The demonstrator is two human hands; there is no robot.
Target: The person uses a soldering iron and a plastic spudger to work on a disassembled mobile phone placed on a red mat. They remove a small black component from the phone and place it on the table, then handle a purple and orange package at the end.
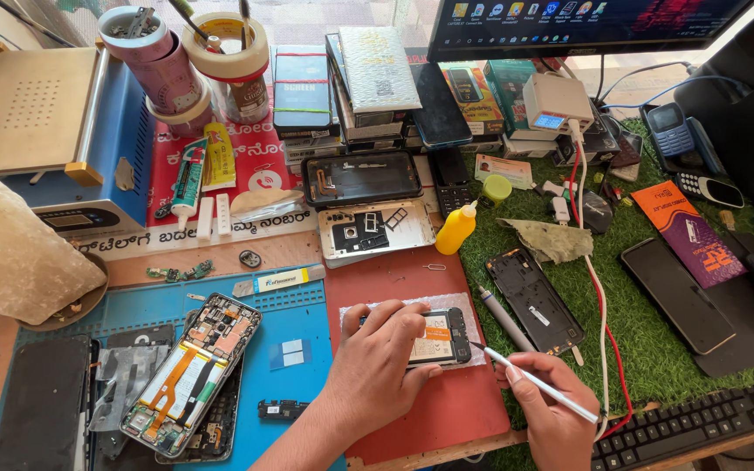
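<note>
Left hand (375, 362) is clamped over an opened phone (440, 338), pinning it flat on the red mat (412, 410). Right hand (551, 414) pinches a white pen-like tool (534, 381), tip touching the phone's right edge. Another opened phone (192, 375) lies well apart on the blue mat (294, 305).

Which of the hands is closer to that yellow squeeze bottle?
Left. The left hand lies below the yellow bottle, on an opened phone; the right hand is farther down, holding a white tool.
</note>
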